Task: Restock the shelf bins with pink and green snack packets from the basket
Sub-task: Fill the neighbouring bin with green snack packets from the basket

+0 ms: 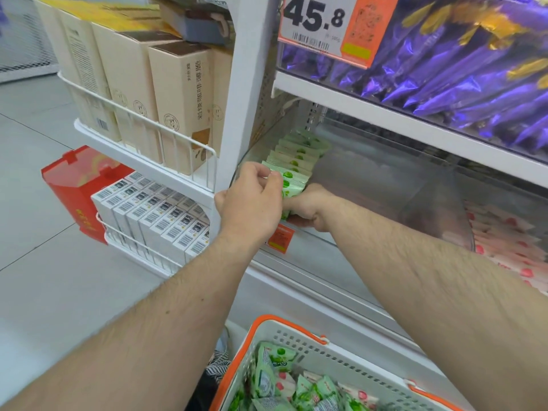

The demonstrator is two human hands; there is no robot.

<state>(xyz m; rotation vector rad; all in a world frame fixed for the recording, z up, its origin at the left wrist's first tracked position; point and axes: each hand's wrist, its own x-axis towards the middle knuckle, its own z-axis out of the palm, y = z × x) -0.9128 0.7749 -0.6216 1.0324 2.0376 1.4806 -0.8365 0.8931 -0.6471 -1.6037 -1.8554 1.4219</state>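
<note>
I'm pinching green packets (292,180) with my left hand (252,200) while my right hand (308,207), curled beneath them, is steadying the row; releasing unevenly risks toppling it.

Two hands (252,200); one basket (299,345); four beige boxes (181,108) (front row); one red box (75,185).

Pale grey floor tiles (35,203) run beneath a white metal shelving unit (250,84) in a brightly, evenly lit shop aisle. Tall beige cardboard boxes (181,108) stand behind a white wire rail at the unit's end, above white barcoded cartons (160,215). Purple foil packets (462,72) fill the upper shelf beside a "45.8" price tag (323,22).
</note>
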